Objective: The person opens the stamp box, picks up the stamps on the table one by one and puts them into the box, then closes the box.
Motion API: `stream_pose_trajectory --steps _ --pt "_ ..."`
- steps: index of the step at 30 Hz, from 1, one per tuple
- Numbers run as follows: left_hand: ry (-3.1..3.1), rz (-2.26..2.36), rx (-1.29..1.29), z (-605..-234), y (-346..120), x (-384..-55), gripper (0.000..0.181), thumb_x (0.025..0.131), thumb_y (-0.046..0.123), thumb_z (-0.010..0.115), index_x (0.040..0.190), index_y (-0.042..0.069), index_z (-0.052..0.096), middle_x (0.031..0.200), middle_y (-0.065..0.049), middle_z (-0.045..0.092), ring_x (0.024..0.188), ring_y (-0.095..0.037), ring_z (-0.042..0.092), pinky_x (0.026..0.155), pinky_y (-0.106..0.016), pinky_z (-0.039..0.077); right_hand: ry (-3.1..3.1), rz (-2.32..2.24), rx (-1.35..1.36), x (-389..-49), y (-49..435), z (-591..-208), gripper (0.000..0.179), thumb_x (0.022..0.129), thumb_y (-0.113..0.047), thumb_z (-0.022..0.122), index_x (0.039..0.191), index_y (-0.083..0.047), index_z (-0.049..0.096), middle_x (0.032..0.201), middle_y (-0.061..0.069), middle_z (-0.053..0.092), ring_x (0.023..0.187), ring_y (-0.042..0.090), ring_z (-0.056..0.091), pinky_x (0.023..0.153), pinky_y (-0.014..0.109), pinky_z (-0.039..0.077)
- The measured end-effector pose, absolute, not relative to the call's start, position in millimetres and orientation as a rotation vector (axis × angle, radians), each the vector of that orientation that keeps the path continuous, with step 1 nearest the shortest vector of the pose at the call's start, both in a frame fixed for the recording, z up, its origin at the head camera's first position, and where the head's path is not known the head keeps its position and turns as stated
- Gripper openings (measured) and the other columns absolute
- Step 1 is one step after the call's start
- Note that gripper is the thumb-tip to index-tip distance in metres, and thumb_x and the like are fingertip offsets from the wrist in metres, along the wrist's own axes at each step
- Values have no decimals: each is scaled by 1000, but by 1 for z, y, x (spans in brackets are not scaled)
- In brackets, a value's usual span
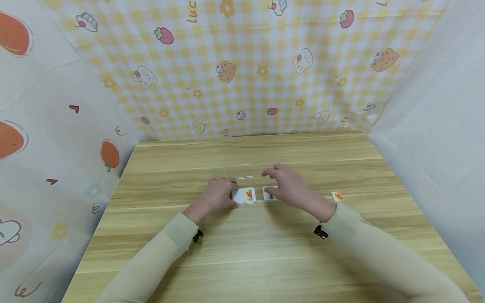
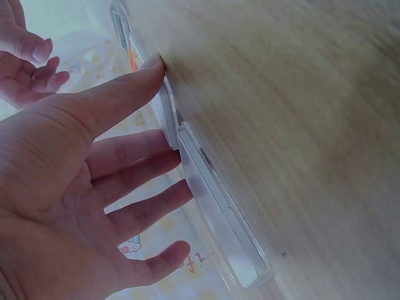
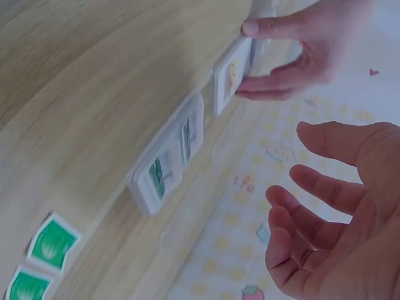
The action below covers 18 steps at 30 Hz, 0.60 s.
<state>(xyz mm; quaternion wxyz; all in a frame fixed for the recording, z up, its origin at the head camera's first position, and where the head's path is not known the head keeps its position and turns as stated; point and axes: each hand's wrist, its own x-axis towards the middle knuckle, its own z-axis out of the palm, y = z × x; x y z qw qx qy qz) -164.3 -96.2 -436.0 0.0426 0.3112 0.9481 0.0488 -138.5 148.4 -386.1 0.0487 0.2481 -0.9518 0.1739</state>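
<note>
My left hand grips a flat white rounded case by its long edges, thumb on the near edge and fingers on the far one. An orange picture sticker lies on the case's right end. In the left wrist view another white case sits end to end with the gripped one. My right hand hovers with loosely bent fingers, holding nothing. Below it is a flat case bearing dark green pictures; the hand partly covers this case in the head view.
A small orange picture piece lies on the wooden table to the right. Green square pieces show in the right wrist view. Clear plastic lies behind the cases. A patterned curtain stands at the back.
</note>
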Motion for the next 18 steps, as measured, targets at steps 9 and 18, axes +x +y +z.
stream_pose_trajectory --steps 9,18 --pt "2904 146 958 -435 -95 -164 58 66 49 76 113 18 64 116 3 56 100 -20 53 85 -52 36 -2960 565 665 -129 184 -376 42 78 -33 71 117 -23 58 97 -4 54 81 14 52 58 27 44" --pt "2905 147 946 -434 -95 -164 59 65 49 77 113 17 64 116 3 56 99 -19 53 85 -50 36 -2980 610 563 -124 219 -374 43 78 -31 72 117 -19 59 102 -1 57 86 17 56 62 32 47"
